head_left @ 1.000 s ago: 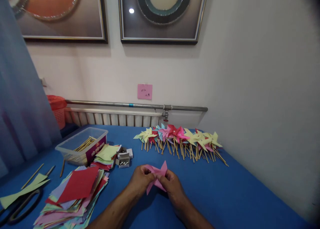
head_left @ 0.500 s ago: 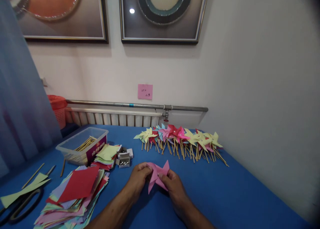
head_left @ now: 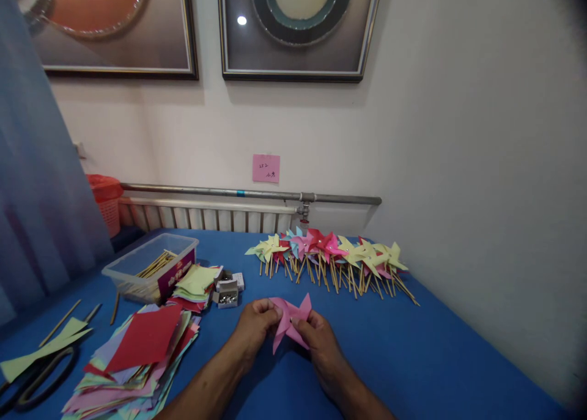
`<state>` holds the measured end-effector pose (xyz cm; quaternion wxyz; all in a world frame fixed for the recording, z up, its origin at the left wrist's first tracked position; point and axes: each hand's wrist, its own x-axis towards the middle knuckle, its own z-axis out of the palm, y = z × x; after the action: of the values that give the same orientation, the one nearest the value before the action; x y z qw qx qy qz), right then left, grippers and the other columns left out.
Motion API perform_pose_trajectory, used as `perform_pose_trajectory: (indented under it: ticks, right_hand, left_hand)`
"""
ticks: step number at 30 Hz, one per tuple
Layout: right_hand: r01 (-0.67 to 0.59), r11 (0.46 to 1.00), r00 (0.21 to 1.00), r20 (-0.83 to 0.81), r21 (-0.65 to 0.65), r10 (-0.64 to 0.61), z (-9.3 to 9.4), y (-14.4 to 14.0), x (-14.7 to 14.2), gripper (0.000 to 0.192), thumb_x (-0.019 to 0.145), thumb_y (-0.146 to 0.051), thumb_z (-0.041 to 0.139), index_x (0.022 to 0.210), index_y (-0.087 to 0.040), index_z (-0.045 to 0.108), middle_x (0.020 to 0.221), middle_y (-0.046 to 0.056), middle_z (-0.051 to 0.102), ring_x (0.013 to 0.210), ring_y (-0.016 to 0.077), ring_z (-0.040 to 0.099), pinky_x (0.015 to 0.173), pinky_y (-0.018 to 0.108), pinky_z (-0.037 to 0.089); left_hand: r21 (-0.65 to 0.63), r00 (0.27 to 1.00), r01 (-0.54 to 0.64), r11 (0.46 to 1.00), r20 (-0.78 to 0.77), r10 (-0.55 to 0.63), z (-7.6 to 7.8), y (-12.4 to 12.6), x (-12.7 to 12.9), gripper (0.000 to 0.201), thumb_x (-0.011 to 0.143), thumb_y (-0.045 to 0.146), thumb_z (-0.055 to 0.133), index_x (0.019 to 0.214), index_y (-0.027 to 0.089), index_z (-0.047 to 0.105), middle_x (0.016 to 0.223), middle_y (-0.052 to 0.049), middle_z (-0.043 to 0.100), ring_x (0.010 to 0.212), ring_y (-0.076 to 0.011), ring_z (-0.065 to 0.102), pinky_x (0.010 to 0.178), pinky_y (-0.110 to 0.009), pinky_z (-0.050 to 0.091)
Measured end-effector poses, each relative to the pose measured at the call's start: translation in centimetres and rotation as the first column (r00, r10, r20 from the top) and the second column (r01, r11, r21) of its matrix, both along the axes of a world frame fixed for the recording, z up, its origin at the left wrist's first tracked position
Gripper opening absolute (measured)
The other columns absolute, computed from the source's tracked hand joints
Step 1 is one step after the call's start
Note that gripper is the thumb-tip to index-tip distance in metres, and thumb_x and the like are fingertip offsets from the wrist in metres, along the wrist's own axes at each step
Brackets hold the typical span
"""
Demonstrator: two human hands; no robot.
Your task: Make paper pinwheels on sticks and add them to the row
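Note:
A pink paper pinwheel (head_left: 288, 327) with folded blades is held between both hands above the blue table. My left hand (head_left: 257, 328) pinches its left blade between thumb and fingers. On the other side, my right hand (head_left: 318, 340) grips the pinwheel, its thumb pressed close to the centre. The fingers behind the paper are hidden, and no stick shows on this pinwheel. Beyond the hands lies a row of finished-looking pinwheels (head_left: 321, 243) on sticks, in yellow, pink, red and blue.
Left of my hands lies a pile of coloured paper squares (head_left: 144, 340), with scissors (head_left: 48, 377) beside it. A clear plastic box (head_left: 151, 267) holds thin sticks. Small boxes of metal pins (head_left: 228, 298) stand near a smaller paper stack (head_left: 197, 283). A wall borders the table's right side.
Very little differs. Both hands and the pink pinwheel have shifted slightly, and the left thumb sits a touch nearer the pinwheel's centre.

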<state>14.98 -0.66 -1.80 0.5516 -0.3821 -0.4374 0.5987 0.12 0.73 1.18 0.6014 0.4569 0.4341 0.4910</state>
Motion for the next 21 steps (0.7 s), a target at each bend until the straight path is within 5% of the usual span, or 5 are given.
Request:
perform_pose_trajectory:
  ticks: [13, 21]
  right_hand:
    - [-0.002, 1.0, 1.0, -0.009, 0.026, 0.002, -0.02, -0.25, -0.08, 0.043, 0.073, -0.048, 0.081, 0.097, -0.013, 0.074, 0.078, 0.005, 0.075, 0.071, 0.02, 0.067, 0.07, 0.031, 0.052]
    - [-0.008, 1.0, 0.997, -0.074, -0.025, 0.006, 0.68, -0.32, -0.26, 0.037, 0.068, -0.039, 0.085, 0.093, -0.014, 0.074, 0.08, 0.004, 0.076, 0.068, 0.0175, 0.064, 0.067, 0.027, 0.048]
  left_hand:
    - [-0.036, 1.0, 0.029, 0.999, 0.001, -0.029, 0.22, -0.23, -0.13, 0.028, 0.058, 0.035, 0.077, 0.054, 0.017, 0.055, 0.045, 0.003, 0.045, 0.045, -0.0074, 0.034, 0.051, -0.026, 0.021]
    - [-0.025, 0.999, -0.049, 0.998, 0.003, 0.049, 0.3, 0.44, -0.68, 0.022, 0.06, 0.034, 0.071, 0.068, 0.015, 0.061, 0.06, -0.001, 0.06, 0.052, -0.0108, 0.049, 0.055, -0.025, 0.034]
